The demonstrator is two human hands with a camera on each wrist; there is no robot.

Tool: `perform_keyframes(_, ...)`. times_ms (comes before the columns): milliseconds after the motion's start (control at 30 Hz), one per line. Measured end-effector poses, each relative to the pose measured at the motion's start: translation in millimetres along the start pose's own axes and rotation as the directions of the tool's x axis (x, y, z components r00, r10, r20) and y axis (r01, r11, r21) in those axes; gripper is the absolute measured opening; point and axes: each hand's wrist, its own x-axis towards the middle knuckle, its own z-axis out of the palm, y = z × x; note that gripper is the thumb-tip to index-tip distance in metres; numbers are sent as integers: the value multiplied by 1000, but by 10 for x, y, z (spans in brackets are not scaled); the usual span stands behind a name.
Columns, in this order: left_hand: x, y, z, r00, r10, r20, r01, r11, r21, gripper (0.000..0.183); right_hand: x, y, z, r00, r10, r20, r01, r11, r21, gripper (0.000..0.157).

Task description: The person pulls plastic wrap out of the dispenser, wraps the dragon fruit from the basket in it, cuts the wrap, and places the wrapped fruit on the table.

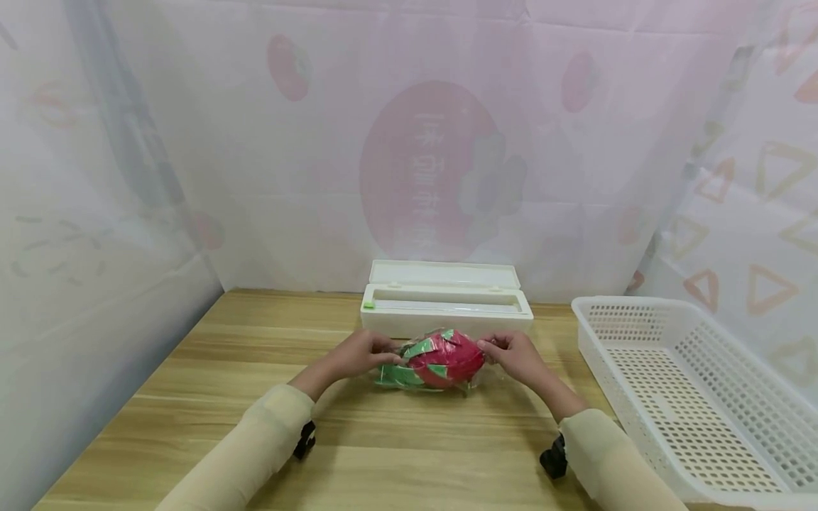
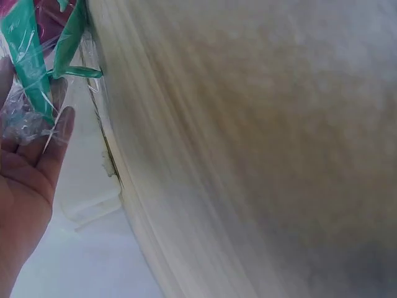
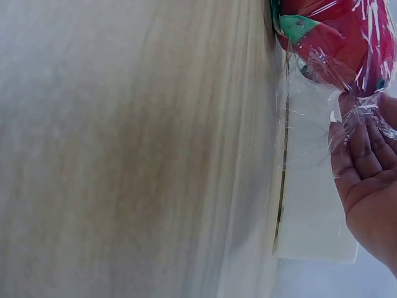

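A red and green dragon fruit (image 1: 447,358), which looks like a model, is wrapped in clear cling film (image 3: 310,105). It lies sideways between the two hands, just above or on the wooden table. At its green-leaved end the left hand (image 1: 364,355) pinches the gathered film between thumb and fingers. Opposite it, the right hand (image 1: 513,357) pinches the film at the red end. Crumpled film lies across the fingers of the left hand (image 2: 28,180) in the left wrist view, and a loose sheet of it hangs beside the right hand (image 3: 372,180) in the right wrist view.
Right behind the fruit stands a white cling film dispenser (image 1: 447,323) with its lid raised and a green slider at its left. A white perforated plastic basket (image 1: 629,426) sits on the right of the wooden table (image 1: 396,454). Printed cloth walls (image 1: 255,177) enclose the back and sides.
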Motion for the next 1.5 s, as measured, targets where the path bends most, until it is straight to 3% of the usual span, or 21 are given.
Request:
perform_keyframes(167, -28, -12, -45, 998, -40, 39, 43, 995, -94, 29, -40, -31, -41, 1000, -26, 0, 26, 1000, 10, 26)
perform_keyframes(300, -75, 1, -93, 997, -66, 43, 69, 994, -86, 34, -97, -67, -113, 998, -59, -36, 60, 998, 6, 27)
perform_keyframes(367, -107, 19, -114, 998, -63, 30, 64, 997, -46, 37, -132, -81, -151, 991, -122, -63, 120, 992, -36, 28)
perform_keyframes(433, -138, 32, -127, 999, -41, 16, 41, 999, 26, 42, -164, -81, -182, 968, -235, -87, 223, 966, -131, 30)
perform_keyframes(500, -167, 62, -133, 1000, 13, 18, -16, 991, 133, 51, -188, -71, -201, 916, -394, -80, 362, 894, -263, 35)
perform_keyframes(600, -198, 117, -123, 993, 99, 57, -111, 952, 287, 71, -211, -35, -206, 783, -622, 6, 553, 691, -466, 53)
perform_keyframes(667, -218, 161, -105, 988, 117, 101, -145, 924, 353, 86, -221, -16, -192, 697, -710, 98, 643, 559, -524, 68)
perform_keyframes(700, -223, 178, -92, 985, 117, 123, -155, 916, 371, 91, -227, -7, -180, 670, -729, 142, 672, 514, -533, 74)
perform_keyframes(767, -232, 203, -63, 983, 94, 156, -151, 900, 408, 98, -234, 11, -153, 642, -739, 203, 705, 465, -536, 84)
perform_keyframes(833, -233, 212, -32, 982, 77, 175, -148, 885, 441, 99, -238, 26, -125, 639, -732, 237, 714, 449, -537, 87)
perform_keyframes(967, -226, 221, 11, 981, 59, 183, -140, 870, 473, 95, -235, 45, -89, 653, -716, 247, 705, 456, -543, 85)
perform_keyframes(1167, -218, 210, 20, 984, 66, 164, -134, 884, 447, 83, -202, 57, -72, 673, -694, 258, 694, 471, -544, 76)
perform_keyframes(1333, -227, 170, 33, 984, 83, 160, -145, 891, 431, 72, -200, 61, -59, 702, -652, 285, 673, 478, -564, 65)
perform_keyframes(1500, -234, 155, 37, 980, 109, 168, -172, 884, 434, 65, -216, 30, -58, 745, -614, 263, 638, 540, -548, 58)
